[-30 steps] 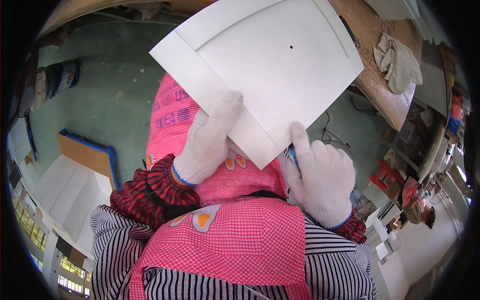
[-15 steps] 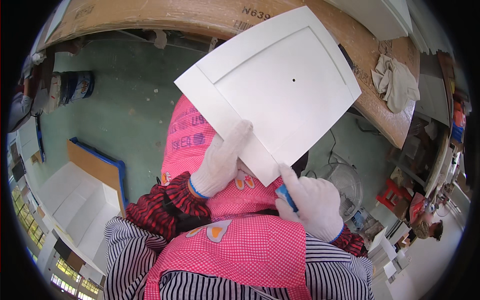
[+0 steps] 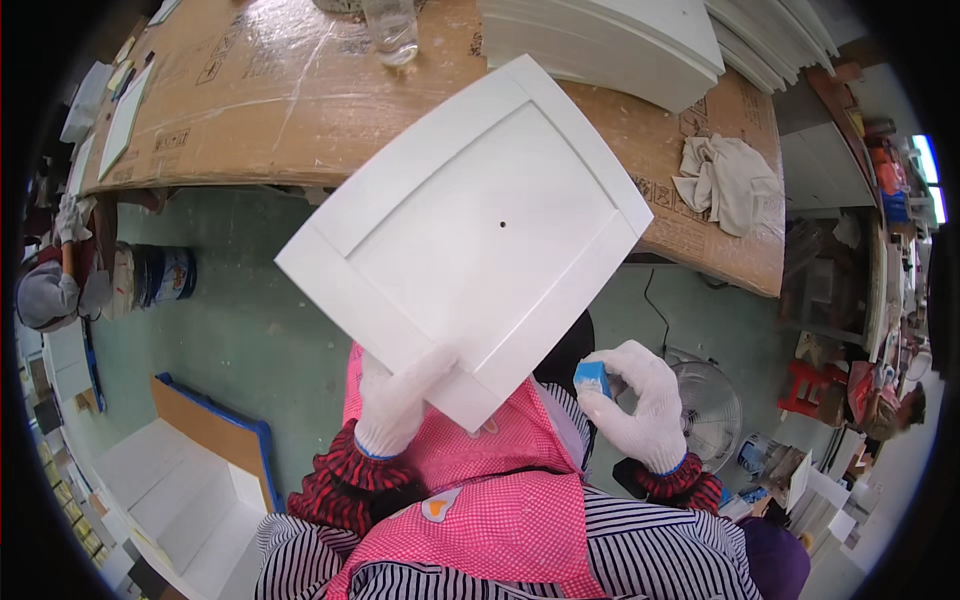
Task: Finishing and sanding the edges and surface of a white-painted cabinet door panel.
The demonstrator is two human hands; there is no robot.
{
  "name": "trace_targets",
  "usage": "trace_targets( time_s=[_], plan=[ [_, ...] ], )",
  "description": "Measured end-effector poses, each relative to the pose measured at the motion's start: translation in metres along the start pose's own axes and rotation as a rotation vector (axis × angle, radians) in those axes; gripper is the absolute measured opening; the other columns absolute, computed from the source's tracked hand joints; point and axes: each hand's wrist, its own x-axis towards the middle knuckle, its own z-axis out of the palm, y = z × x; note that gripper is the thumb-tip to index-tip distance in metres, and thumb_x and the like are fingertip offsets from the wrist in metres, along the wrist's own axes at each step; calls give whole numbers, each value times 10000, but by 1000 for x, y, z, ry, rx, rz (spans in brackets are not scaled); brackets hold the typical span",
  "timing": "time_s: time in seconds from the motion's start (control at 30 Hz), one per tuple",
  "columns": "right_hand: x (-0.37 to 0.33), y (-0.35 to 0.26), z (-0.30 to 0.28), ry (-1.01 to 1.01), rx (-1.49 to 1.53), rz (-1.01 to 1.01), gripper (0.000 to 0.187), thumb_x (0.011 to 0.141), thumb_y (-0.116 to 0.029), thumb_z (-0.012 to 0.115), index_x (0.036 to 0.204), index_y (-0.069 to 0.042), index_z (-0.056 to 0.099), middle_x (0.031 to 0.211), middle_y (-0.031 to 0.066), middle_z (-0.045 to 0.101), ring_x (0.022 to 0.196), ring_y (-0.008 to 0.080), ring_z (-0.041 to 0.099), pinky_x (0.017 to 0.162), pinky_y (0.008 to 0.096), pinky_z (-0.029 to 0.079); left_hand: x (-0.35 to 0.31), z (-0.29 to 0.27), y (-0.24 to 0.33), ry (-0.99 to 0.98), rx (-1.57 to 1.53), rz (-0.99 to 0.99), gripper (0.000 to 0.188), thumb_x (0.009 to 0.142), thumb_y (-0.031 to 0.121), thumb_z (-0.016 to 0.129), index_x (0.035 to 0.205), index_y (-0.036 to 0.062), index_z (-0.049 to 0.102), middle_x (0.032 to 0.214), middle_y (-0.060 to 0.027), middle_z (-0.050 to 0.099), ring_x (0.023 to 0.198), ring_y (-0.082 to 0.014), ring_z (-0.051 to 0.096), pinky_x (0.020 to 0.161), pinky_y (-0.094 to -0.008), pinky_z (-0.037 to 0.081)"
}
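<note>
My left hand (image 3: pixel 398 402), in a white knit glove, grips the near corner of a white framed panel (image 3: pixel 455 240). The thumb lies across its face and the other fingers are hidden behind it. The panel is tilted up in front of me, with a recessed middle and a small dark hole (image 3: pixel 502 224). To its right, apart from the panel, my right hand (image 3: pixel 640 402), also gloved, pinches a small blue block (image 3: pixel 592 378) with a whitish, worn-looking face between thumb and fingers.
Ahead stands a workbench covered in brown cardboard (image 3: pixel 260 110), bearing a clear cup (image 3: pixel 392 35), a stack of white panels (image 3: pixel 610 45) and a crumpled cloth (image 3: pixel 728 185). A floor fan (image 3: pixel 705 410) is at the right. A white box-like unit (image 3: pixel 180 480) lies at the left.
My right hand has come off the panel's edge and moved right with the blue block. The panel has shifted left and down, still in my left hand. The view has tipped toward the bench.
</note>
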Motion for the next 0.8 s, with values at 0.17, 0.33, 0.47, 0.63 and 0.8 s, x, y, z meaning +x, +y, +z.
trace_targets(
  time_s=[0.17, 0.33, 0.47, 0.63, 0.8],
  plan=[
    [5, 14, 4, -57, 1043, -8, 416, 851, -209, 780, 1201, 3, 703, 1439, 212, 513, 1234, 313, 601, 1058, 462, 489, -5, -4, 63, 130, 639, 285, 447, 907, 30, 705, 1322, -86, 587, 1086, -145, 715, 906, -232, 729, 821, -348, 595],
    [30, 29, 20, -119, 1550, -146, 549, 884, -395, 811, 1249, -2, 692, 1653, 260, 307, 1486, 435, 388, 1203, 638, 327, 32, -18, 61, -227, 1200, 1076, 360, 906, 60, 740, 1246, -42, 680, 1247, -248, 712, 1174, -358, 704, 1063, -407, 522],
    [49, 29, 28, -166, 1723, -224, 542, 909, -399, 798, 1266, -12, 670, 1645, 223, 321, 1479, 436, 383, 1182, 611, 349, 32, -32, 36, -328, 1517, 1108, 392, 815, 119, 723, 1199, 43, 713, 1292, -209, 698, 1223, -399, 669, 1124, -541, 467],
    [73, 47, 48, -232, 1791, -89, 439, 980, -271, 731, 1293, 21, 632, 1355, 144, 639, 1237, 282, 637, 1068, 438, 500, 33, -41, 15, -306, 1579, 1112, 429, 782, 134, 690, 1207, 79, 705, 1290, -175, 695, 1229, -387, 657, 1132, -584, 435],
    [91, 56, 58, -152, 1690, 132, 484, 983, -248, 729, 1341, 44, 586, 1279, 123, 685, 1154, 228, 681, 1020, 401, 536, 32, -41, 31, -542, 1708, 786, 676, 704, 272, 829, 1345, 143, 657, 1535, -189, 506, 1449, -455, 413, 1208, -684, 264]
  ],
)
